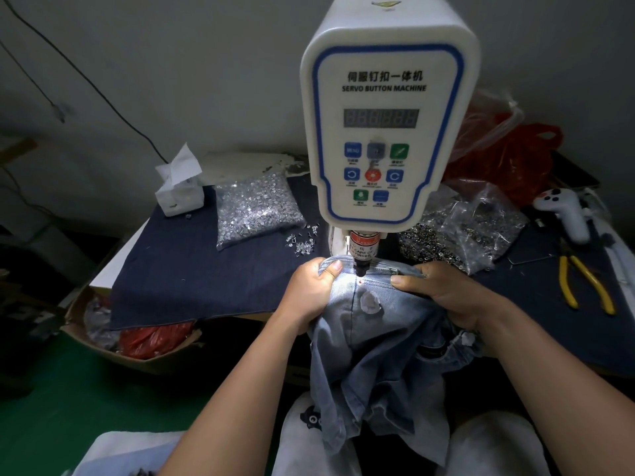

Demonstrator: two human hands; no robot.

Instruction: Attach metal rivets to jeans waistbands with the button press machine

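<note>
Fingers of both hands are curled into pale blue denim: the left hand point(311, 290) bunches the jeans point(374, 352) at the left of the waistband point(378, 269) with its thumb lying flat on top, and the right hand point(443, 292) pinches the band's right side, thumb pressed along the top edge and the other fingers tucked under the cloth. Between them the band is pulled flat and taut.

Going from big to small, the white button press machine point(388, 108) stands over everything, its display showing no readable count. Below it the jeans hang from the work surface into the person's lap, crumpled, with a frayed worn patch just under the band. The waistband lies across the machine's base directly beneath the punch head point(360, 259), lit by a bright spot of light. A small red dot point(359, 280) shows on the cloth just under the punch tip; I judge it to be an aiming mark, though it could be something else. No seated rivet can be made out on this stretch of band.

So the work appears to be at the aligning stage: the cloth is placed and held, the press stroke not yet made. Supplies remain plentiful, a clear bag of rivets point(257, 209) on the left and bags of metal rings point(460, 231) on the right, on the dark denim table cover point(178, 269).
</note>
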